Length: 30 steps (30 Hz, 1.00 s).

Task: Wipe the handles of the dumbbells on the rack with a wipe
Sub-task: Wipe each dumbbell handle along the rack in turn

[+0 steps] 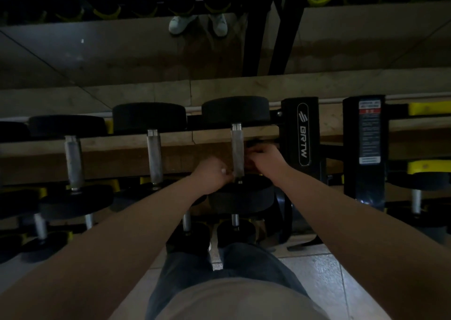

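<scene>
On the rack, the left hand curls at the near end of the rightmost handle and seems to pinch a white wipe. Whether the right hand beside it grips anything, I cannot tell. The other handles to the left probably remain.

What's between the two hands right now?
In the head view, the dumbbell handle beside the BRTW post runs between the left hand and the right hand.

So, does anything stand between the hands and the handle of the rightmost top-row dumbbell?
Nothing visible does. The left hand is at the near end of the handle, and the right hand is close beside its right side. The picture is too dim to tell what either hand holds.
</scene>
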Each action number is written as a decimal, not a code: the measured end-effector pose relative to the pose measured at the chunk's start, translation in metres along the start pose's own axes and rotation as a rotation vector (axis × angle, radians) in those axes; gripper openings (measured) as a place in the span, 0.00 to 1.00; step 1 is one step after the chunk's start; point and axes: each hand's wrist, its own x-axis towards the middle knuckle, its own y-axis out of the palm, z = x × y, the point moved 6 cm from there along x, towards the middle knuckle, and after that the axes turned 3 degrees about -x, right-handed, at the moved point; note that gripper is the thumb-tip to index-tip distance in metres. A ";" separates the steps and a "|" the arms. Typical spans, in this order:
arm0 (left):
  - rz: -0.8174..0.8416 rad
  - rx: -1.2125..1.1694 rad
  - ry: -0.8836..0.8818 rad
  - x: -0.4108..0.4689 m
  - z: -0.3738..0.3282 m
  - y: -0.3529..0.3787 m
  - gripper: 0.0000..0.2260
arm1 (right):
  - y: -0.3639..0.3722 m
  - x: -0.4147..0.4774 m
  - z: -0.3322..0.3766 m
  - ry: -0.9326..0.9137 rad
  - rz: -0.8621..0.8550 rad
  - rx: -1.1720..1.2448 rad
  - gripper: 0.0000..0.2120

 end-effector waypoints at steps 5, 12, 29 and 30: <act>-0.264 -0.360 -0.062 0.002 -0.007 -0.021 0.10 | 0.008 0.004 0.002 0.009 0.003 -0.098 0.10; -0.128 0.068 0.189 -0.010 -0.016 0.002 0.06 | 0.009 0.002 0.002 0.051 -0.022 0.045 0.09; -0.181 -0.367 -0.080 0.002 0.004 -0.001 0.10 | 0.001 -0.008 -0.004 0.057 0.009 0.052 0.08; -0.125 -0.302 -0.092 0.004 0.003 -0.003 0.09 | 0.002 -0.008 -0.003 0.050 0.015 0.044 0.08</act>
